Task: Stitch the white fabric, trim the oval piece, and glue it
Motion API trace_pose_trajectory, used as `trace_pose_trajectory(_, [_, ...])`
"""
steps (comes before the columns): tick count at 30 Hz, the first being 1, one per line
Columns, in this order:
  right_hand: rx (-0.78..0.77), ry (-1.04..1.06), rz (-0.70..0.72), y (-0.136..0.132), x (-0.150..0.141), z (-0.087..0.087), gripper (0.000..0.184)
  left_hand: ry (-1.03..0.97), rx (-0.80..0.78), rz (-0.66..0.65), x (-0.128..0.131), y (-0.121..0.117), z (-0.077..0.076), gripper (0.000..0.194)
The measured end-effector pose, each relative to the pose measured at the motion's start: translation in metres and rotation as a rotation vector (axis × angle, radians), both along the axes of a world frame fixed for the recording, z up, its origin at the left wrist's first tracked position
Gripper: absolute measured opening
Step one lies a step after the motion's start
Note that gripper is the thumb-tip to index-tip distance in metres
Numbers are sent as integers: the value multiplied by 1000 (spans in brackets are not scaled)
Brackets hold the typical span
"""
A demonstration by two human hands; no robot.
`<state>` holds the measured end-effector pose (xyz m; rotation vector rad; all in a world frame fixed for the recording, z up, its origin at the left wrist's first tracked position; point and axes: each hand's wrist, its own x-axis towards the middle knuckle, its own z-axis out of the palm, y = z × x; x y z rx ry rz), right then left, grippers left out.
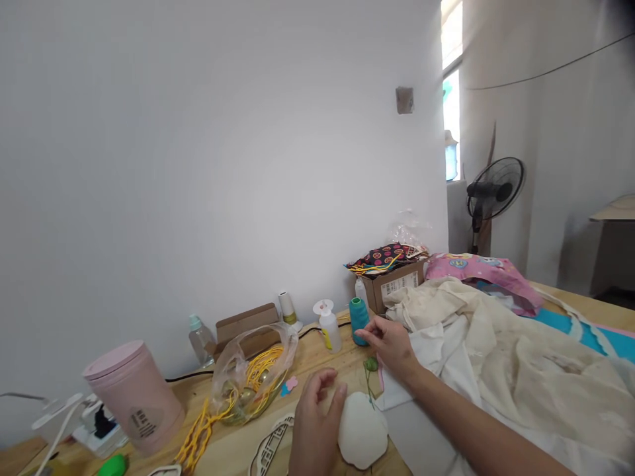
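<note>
My right hand (391, 347) is raised just in front of a teal cone of thread (358, 322). Its thumb and fingertips are pinched together; whatever is between them is too small to make out. Lower down, my left hand (318, 418) is loosely curled with the thumb apart from the fingers, and nothing shows in it. Beside it on the table lies a white scalloped pad (363, 433). A small bundle of green thread (370, 364) sits beyond the pad, with green strands running down to the pad's upper edge.
White and cream cloth (516, 350) is heaped on the right. Behind stand a squeeze bottle (328, 330) and a cardboard box (391, 287). A plastic bag (218, 380) with yellow cords, a pale cut-out frame (270, 446) and a pink canister (133, 396) are on the left.
</note>
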<state>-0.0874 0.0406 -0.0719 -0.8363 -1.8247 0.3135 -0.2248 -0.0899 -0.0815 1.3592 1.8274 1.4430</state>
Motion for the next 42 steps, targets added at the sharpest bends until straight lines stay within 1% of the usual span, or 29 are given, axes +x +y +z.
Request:
trace_pose_trajectory(2, [-20, -2, -3, -1, 2, 1, 48, 124, -53, -56, 1, -4, 3, 33])
trace_pose_trajectory(4, [-35, -22, 6, -3, 4, 2, 54, 247, -117, -111, 2, -8, 7, 32])
trace_pose_trajectory(7, [-51, -91, 48, -10, 3, 5, 54, 388, -227, -158, 3, -12, 9, 35])
trace_pose_trajectory(9, [-58, -175, 109, -16, 1, 7, 51, 444, -281, -165, 3, -13, 10, 39])
trace_pose_trajectory(11, [-68, -289, 218, -21, 1, 9, 42, 484, -318, -168, 4, -13, 10, 41])
trace_pose_trajectory(14, [-95, -467, 402, -27, 5, 13, 12, 532, -361, -177, 2, -13, 10, 42])
trace_pose_trajectory(15, [-108, -509, 437, -28, 8, 15, 10, 548, -370, -180, 1, -13, 10, 42])
trace_pose_trajectory(17, [-136, -595, 458, -30, 14, 18, 24, 571, -386, -179, -1, -12, 9, 41])
trace_pose_trajectory(20, [-182, -754, 448, -33, 18, 20, 47, 576, -430, -177, -1, -13, 10, 43])
trace_pose_trajectory(22, [-204, -831, 460, -35, 17, 19, 55, 571, -470, -195, 1, -14, 12, 50])
trace_pose_trajectory(24, [-216, -849, 485, -36, 15, 17, 58, 577, -507, -211, 4, -15, 15, 55])
trace_pose_trajectory(28, [-246, -812, 526, -35, 13, 13, 51, 592, -556, -183, 7, -16, 17, 52])
trace_pose_trajectory(33, [-322, -733, 493, -23, 20, 18, 13, 586, -566, -156, 7, -12, 12, 49])
trace_pose_trajectory(36, [-345, -684, 419, -12, 28, 21, 3, 610, -545, -132, 5, -13, 13, 46])
trace_pose_trajectory(37, [-343, -658, 378, -9, 30, 21, 3, 621, -538, -126, 4, -13, 13, 47])
trace_pose_trajectory(38, [-336, -630, 335, -7, 31, 21, 8, 632, -534, -121, 4, -14, 14, 50])
trace_pose_trajectory(40, [-321, -584, 285, -6, 31, 20, 14, 648, -546, -123, 3, -16, 15, 63])
trace_pose_trajectory(42, [-324, -573, 324, -10, 28, 18, 14, 664, -558, -155, 4, -17, 15, 81])
